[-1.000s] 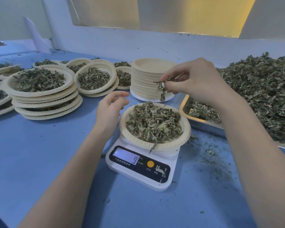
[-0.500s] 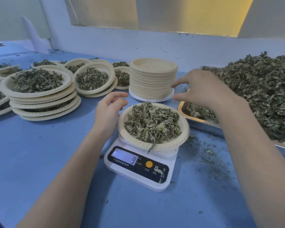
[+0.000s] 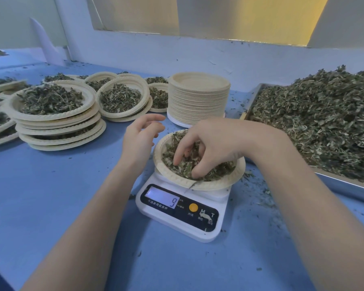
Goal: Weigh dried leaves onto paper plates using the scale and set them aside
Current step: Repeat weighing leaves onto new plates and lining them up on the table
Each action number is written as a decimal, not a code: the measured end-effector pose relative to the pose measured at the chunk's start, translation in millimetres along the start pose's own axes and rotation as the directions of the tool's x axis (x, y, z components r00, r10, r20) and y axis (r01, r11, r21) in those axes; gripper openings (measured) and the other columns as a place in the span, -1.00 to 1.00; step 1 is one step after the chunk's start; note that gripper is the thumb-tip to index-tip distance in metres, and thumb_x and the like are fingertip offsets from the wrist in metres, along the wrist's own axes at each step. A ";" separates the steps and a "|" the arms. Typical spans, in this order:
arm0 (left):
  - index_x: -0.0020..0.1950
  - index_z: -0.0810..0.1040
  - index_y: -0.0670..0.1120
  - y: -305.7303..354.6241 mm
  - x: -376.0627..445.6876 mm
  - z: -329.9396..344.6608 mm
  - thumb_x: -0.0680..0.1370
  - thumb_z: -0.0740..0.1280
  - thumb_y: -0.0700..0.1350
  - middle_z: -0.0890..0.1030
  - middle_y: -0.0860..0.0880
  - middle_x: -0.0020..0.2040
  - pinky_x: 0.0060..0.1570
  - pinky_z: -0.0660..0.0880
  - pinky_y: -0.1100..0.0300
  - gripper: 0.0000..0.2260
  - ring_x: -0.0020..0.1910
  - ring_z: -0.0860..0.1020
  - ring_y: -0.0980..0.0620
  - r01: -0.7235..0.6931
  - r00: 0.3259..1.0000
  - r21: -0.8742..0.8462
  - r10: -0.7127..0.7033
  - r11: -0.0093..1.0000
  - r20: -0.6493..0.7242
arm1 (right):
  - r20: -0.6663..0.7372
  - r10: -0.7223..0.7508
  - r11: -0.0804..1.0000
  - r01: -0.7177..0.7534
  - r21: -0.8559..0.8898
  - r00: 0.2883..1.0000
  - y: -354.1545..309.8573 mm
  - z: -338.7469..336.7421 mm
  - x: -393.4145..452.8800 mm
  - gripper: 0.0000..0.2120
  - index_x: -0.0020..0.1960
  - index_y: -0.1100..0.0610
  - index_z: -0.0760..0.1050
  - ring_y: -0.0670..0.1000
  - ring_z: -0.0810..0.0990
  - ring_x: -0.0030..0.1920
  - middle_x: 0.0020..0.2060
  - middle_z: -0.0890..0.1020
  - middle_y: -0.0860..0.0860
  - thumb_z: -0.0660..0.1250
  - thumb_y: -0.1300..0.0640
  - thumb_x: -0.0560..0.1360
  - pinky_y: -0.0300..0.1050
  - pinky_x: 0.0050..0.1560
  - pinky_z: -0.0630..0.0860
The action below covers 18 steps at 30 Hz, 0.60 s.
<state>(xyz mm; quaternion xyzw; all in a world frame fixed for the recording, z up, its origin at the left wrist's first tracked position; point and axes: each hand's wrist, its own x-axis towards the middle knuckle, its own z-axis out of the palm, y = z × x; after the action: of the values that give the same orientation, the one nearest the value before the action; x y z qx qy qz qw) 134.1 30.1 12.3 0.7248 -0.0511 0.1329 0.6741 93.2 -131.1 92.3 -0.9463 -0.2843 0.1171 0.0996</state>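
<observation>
Right hand [image 3: 210, 145]: palm down, fingertips curled into the leaves [image 3: 216, 172] on the paper plate [image 3: 208, 185], pinching them.
Left hand [image 3: 140, 139]: at the plate's 9 o'clock, fingers loosely spread, holding nothing.
Scale [image 3: 181, 211]: display faces 6 o'clock.

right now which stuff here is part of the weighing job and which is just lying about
In use: scale, paper plate on it, right hand in its leaves, left hand, tray of dried leaves, empty plate stack, filled plates.
Lying about: leaf crumbs, white paper.
</observation>
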 end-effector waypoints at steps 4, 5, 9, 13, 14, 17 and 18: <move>-0.02 0.61 0.01 0.0 0.6 -0.3 0.48 0.29 -0.19 0.57 0.00 -0.10 -0.17 0.40 0.19 -0.83 -0.18 0.48 0.08 -0.002 1.000 -0.011 0.002 1.000 0.000 | -0.081 -0.012 1.000 0.013 0.008 0.997 -0.7 0.7 1.4 -0.74 -0.11 -0.15 0.65 -0.22 0.43 -0.53 -0.57 0.50 -0.15 0.43 0.20 0.35 -0.47 -0.50 0.29; -0.02 0.61 0.01 0.0 0.9 -0.3 0.49 0.29 -0.20 0.57 0.00 -0.09 -0.17 0.40 0.19 -0.83 -0.18 0.48 0.08 0.001 1.000 -0.013 -0.001 1.000 -0.004 | -0.142 -0.009 0.999 0.015 0.040 0.990 1.5 -2.2 -1.5 -0.73 -0.13 -0.14 0.65 -0.24 0.44 -0.53 -0.58 0.51 -0.16 0.42 0.23 0.34 -0.48 -0.49 0.29; 0.00 0.61 -0.02 -0.4 1.6 0.3 0.50 0.28 -0.20 0.56 0.00 -0.08 -0.17 0.40 0.19 -0.83 -0.16 0.47 0.06 0.007 1.000 -0.009 -0.007 1.000 -0.010 | -0.405 0.054 0.989 0.007 0.148 0.913 14.7 -15.8 -15.0 -0.74 -0.14 -0.08 0.68 -0.33 0.49 -0.41 -0.49 0.55 -0.35 0.40 0.26 0.32 -0.52 -0.43 0.31; 0.03 0.61 -0.04 -0.9 1.7 1.0 0.51 0.28 -0.20 0.56 0.01 -0.09 -0.16 0.40 0.19 -0.83 -0.17 0.47 0.07 0.004 1.000 0.009 -0.004 1.000 -0.006 | -0.547 0.123 0.978 -0.007 0.209 0.828 21.7 -22.1 -21.7 -0.73 -0.18 -0.11 0.65 -0.21 0.57 -0.29 -0.34 0.64 -0.18 0.41 0.27 0.32 -0.48 -0.35 0.39; 0.03 0.61 -0.04 -1.0 1.8 1.0 0.51 0.28 -0.20 0.56 0.01 -0.09 -0.16 0.40 0.19 -0.83 -0.17 0.47 0.07 0.003 1.000 0.010 -0.003 1.000 -0.006 | -0.572 0.134 0.977 -0.012 0.211 0.810 23.0 -23.1 -22.1 -0.73 -0.19 -0.12 0.64 -0.19 0.57 -0.26 -0.32 0.64 -0.16 0.41 0.27 0.32 -0.47 -0.31 0.40; 0.04 0.61 -0.04 -1.9 1.8 1.0 0.51 0.28 -0.20 0.56 0.02 -0.09 -0.17 0.40 0.20 -0.83 -0.17 0.48 0.07 0.000 1.000 0.026 0.000 1.000 -0.007 | -0.636 0.160 0.978 -0.031 0.208 0.755 28.2 -25.9 -23.9 -0.72 -0.18 -0.12 0.62 -0.27 0.53 -0.35 -0.42 0.54 -0.30 0.40 0.27 0.32 -0.54 -0.30 0.37; 0.05 0.61 -0.05 -2.1 1.7 1.1 0.52 0.28 -0.20 0.56 0.01 -0.09 -0.17 0.40 0.19 -0.82 -0.17 0.47 0.07 -0.001 1.000 0.028 0.001 1.000 -0.005 | -0.655 0.169 0.978 -0.040 0.206 0.736 30.9 -26.7 -24.8 -0.73 -0.17 -0.12 0.62 -0.32 0.51 -0.38 -0.45 0.51 -0.32 0.40 0.27 0.33 -0.56 -0.30 0.35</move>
<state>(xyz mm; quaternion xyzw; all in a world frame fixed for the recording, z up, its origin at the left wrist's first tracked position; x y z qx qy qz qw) 136.4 29.3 10.7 0.7339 -0.0477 0.1358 0.6638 96.4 -173.6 114.0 -0.9267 -0.1643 -0.1999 0.2724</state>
